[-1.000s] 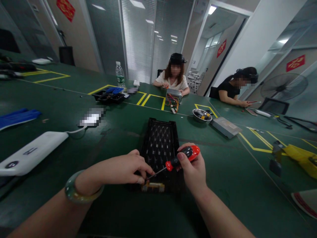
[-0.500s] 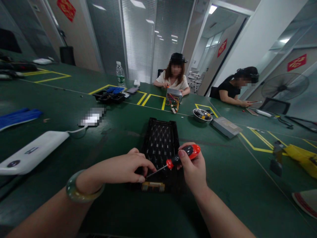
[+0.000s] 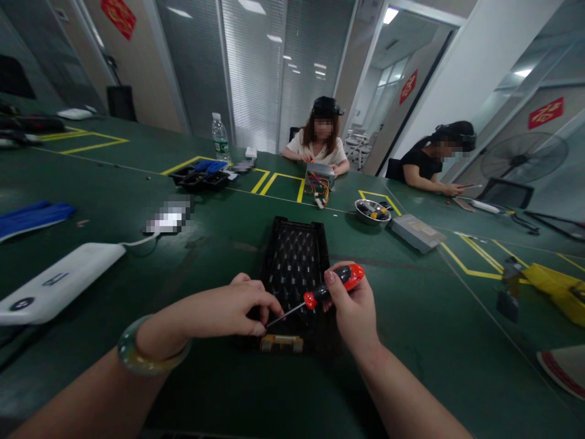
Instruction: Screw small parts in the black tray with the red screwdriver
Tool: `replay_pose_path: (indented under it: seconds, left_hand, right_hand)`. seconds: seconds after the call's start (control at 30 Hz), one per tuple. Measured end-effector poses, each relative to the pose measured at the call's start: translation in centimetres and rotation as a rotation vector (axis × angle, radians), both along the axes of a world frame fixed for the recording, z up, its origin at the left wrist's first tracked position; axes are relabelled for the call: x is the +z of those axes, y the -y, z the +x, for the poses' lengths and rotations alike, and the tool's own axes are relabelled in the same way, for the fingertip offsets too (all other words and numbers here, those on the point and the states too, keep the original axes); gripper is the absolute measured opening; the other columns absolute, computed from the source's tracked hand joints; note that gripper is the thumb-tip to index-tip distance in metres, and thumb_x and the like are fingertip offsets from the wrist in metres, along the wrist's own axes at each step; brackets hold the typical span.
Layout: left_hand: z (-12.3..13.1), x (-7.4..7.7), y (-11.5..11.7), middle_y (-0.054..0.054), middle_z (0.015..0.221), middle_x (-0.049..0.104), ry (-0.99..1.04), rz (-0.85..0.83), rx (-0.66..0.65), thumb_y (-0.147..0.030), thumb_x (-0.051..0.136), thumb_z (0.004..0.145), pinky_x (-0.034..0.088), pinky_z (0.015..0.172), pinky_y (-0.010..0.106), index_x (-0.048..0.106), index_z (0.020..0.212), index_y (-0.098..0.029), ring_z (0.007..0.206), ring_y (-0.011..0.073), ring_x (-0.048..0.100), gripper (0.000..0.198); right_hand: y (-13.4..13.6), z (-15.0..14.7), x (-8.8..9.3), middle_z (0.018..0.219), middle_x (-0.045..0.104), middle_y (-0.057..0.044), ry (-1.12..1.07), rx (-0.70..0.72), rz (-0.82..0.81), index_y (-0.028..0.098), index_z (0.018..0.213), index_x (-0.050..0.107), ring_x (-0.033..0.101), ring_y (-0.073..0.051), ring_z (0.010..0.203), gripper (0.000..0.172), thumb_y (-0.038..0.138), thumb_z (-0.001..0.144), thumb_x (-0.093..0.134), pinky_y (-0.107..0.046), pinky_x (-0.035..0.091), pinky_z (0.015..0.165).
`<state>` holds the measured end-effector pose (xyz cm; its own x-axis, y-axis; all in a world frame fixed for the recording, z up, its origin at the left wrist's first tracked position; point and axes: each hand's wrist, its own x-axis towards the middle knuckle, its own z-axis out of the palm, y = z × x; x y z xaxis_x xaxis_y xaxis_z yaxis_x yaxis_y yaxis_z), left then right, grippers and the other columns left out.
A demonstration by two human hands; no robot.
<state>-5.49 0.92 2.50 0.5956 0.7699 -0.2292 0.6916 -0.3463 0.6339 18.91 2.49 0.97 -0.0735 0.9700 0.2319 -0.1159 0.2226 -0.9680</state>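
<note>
A black plastic casing (image 3: 295, 262) with rows of small metal contacts lies on the green table in front of me. At its near end sits a tan circuit board with a white connector (image 3: 282, 343). My right hand (image 3: 354, 302) is closed around the red and black handle of a screwdriver (image 3: 325, 292), its shaft slanting down to the left. The screwdriver's tip is at the casing's near left corner, beside my left thumb. My left hand (image 3: 242, 308) has its fingers bent around that left edge, gripping the casing; the fingertips are partly hidden.
A white power bank (image 3: 64, 281) with a cable and a blue glove (image 3: 34, 218) lie to the left. Beyond the casing are a black parts tray (image 3: 200, 178), a metal bowl (image 3: 372, 211) and a grey metal box (image 3: 417, 233). Two people sit across the table.
The whole view has shifted slightly. My hands, the screwdriver and the casing keep nearly the same positions relative to each other.
</note>
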Motion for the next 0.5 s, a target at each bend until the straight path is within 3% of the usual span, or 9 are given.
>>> replay_pose_path:
  seconds: [0.17,0.5]
  left_hand:
    - [0.02,-0.15,0.02,0.001,0.096,0.072,-0.023,0.005,0.026,-0.026,0.069,0.082,0.034,0.092,0.035,0.076,0.105,-0.029,0.106,0.0257,0.055,0.024]
    - [0.09,0.03,0.24,0.001,0.093,0.07,-0.026,0.01,0.02,-0.024,0.068,0.081,0.038,0.089,0.034,0.077,0.096,-0.027,0.105,0.0256,0.054,0.018]
  right_hand:
    - [0.02,-0.02,0.22,0.065,0.056,0.006,0.019,0.002,0.013,0.021,0.089,0.059,0.051,-0.01,0.047,0.028,0.044,0.086,0.076,-0.022,0.043,0.044]
    - [0.27,-0.25,0.54,0.061,0.054,0.007,0.045,-0.043,0.006,0.021,0.086,0.058,0.049,-0.009,0.044,0.032,0.048,0.084,0.077,-0.021,0.041,0.042]
